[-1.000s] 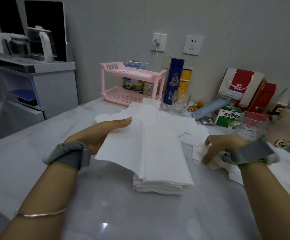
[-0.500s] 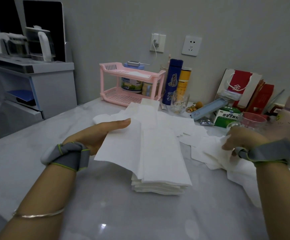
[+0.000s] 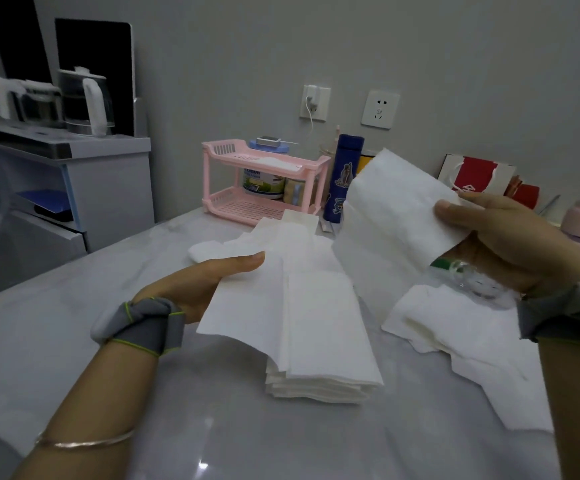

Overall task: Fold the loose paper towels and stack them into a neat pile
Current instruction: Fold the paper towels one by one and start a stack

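A grey table (image 3: 56, 341) carries everything. Loose towels (image 3: 454, 327) lie rumpled on its right side, with more behind the pile (image 3: 316, 388) of folded towels, which sits mid-table. A pink rack (image 3: 264, 181) stands at the back by the wall. The right hand (image 3: 503, 244) pinches one towel (image 3: 392, 220) by its right edge, thumb in front, holding it in the air above the loose ones. The left hand (image 3: 205, 285) grips the left flap of the top sheet (image 3: 247, 306), thumb on top, fingers hidden beneath. The sheet's other half lies on the pile.
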Demonstrator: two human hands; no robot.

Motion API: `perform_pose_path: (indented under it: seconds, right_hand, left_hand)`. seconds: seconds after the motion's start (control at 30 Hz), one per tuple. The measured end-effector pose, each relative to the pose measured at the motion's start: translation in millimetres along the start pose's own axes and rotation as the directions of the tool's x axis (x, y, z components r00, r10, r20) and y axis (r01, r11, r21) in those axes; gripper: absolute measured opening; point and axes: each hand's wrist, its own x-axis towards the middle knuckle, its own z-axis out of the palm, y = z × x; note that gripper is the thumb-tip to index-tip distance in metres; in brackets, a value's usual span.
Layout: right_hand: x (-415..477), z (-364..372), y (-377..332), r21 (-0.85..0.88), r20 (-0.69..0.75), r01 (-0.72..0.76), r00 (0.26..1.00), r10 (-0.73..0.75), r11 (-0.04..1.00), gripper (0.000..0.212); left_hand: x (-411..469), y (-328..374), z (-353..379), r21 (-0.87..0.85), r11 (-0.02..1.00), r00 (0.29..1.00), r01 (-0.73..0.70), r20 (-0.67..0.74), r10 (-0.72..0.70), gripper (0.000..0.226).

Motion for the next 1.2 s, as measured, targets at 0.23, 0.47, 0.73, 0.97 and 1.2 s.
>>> perform_pose_path:
  seconds: [0.23, 0.47, 0.73, 0.97, 1.2]
  right_hand:
    - [-13, 15, -2, 0.181, 0.041, 0.046, 0.998, -0.054, 0.982, 0.02]
    - [-15, 9, 15, 0.112, -0.106, -0.016, 0.994, 0.027, 0.994, 0.022]
    - [-30, 29, 33, 0.155, -0.072, 0.008, 0.997, 0.004, 0.988, 0.019]
    - [-43, 44, 41, 0.165, -0.103, 0.16, 0.984, -0.144, 0.973, 0.016]
    - [-55, 39, 78, 0.073, -0.121, 0.148, 0.983, -0.138, 0.986, 0.017]
  left_hand:
    - [1, -2, -2, -0.023, 0.999, 0.998, -0.034, 0.052, 0.036, 0.034]
    - [3, -2, -5, -0.027, 0.999, 0.997, -0.024, 0.079, 0.026, 0.035]
    - [4, -1, -5, -0.016, 1.0, 0.995, 0.027, 0.1, -0.025, 0.037]
    - [3, -1, -3, -0.026, 1.0, 0.996, 0.007, 0.087, -0.004, 0.033]
    - [4, -2, -6, -0.064, 0.998, 0.995, -0.001, 0.102, 0.008, 0.033]
